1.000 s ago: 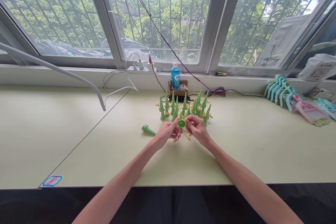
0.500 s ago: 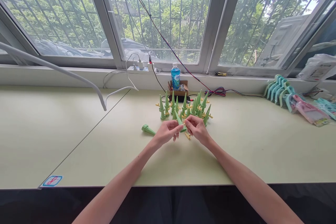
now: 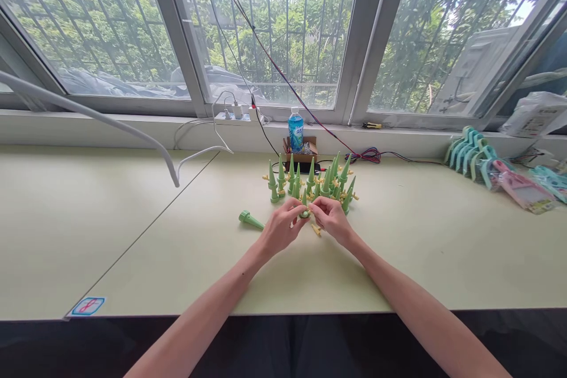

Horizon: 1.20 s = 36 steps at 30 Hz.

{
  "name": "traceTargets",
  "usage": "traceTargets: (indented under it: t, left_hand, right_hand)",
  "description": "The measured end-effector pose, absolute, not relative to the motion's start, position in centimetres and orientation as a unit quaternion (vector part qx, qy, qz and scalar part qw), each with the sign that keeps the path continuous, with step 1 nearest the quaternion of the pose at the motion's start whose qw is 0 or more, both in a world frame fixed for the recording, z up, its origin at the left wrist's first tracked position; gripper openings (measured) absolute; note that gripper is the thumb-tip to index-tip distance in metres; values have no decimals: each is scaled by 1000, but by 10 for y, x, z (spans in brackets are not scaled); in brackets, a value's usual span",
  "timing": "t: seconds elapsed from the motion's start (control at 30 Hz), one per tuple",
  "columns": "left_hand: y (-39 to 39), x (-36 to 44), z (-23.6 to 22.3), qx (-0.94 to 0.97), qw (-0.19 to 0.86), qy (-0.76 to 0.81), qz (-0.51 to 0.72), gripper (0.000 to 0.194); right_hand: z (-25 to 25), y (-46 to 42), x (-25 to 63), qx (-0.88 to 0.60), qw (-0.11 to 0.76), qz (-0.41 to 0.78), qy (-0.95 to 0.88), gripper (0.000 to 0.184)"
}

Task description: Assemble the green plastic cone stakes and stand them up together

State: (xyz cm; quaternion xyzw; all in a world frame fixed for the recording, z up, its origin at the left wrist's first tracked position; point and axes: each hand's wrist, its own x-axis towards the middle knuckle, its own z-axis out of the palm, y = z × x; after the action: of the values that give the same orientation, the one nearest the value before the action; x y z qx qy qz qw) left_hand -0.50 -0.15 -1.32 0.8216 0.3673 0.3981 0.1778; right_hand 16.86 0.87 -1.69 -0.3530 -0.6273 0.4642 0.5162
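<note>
Near the middle of the table, my left hand (image 3: 283,226) is closed with its fingertips around a green plastic watering spike (image 3: 305,213). Touching the side of that spike, my right hand (image 3: 331,217) is pinched on a small yellow valve (image 3: 309,208), mostly covered by the fingers. A loose yellow valve (image 3: 316,229) lies on the table below the hands. Left of my left hand, another green spike (image 3: 250,219) lies on its side. Behind both hands stands a cluster of several upright green spikes (image 3: 326,182) with yellow valves sticking out.
A blue-labelled bottle (image 3: 296,130) stands in a small cardboard box (image 3: 312,145) by the window sill. Coiled red and blue wires (image 3: 367,155) lie behind the cluster. Hangers (image 3: 470,153) and a pink dustpan-like item (image 3: 516,185) are at right. A white cable (image 3: 133,124) hangs at left.
The held spike has turned from slanting up-left to a different angle, its cap now between the fingers. My left hand has rolled over it; the right has shifted slightly left.
</note>
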Motion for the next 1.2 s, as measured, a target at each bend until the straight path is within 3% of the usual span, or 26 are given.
traceTargets:
  t: [0.17,0.27,0.43,0.57,0.87,1.2]
  left_hand:
    - [-1,-3,-6,756,225,415,453,23]
    - [-1,-5,1,697,336,436,459,32]
    - [-1,-7,5,611,579,393,370,44]
    - [1,-7,3,573,649,358,350,48]
    - [1,-9,-2,614,603,361,359,40]
    - [0,-5,-6,739,353,395,417,28]
  right_hand:
    - [-16,9,168,-344,550,445,-618,30]
    - [-15,8,169,-343,564,438,-610,31]
    - [-14,9,169,-341,575,432,-606,33]
    - [-14,8,169,-334,561,428,-625,33]
    - [-19,10,170,-322,547,437,-637,31]
    - [-14,8,170,-325,533,489,-609,33]
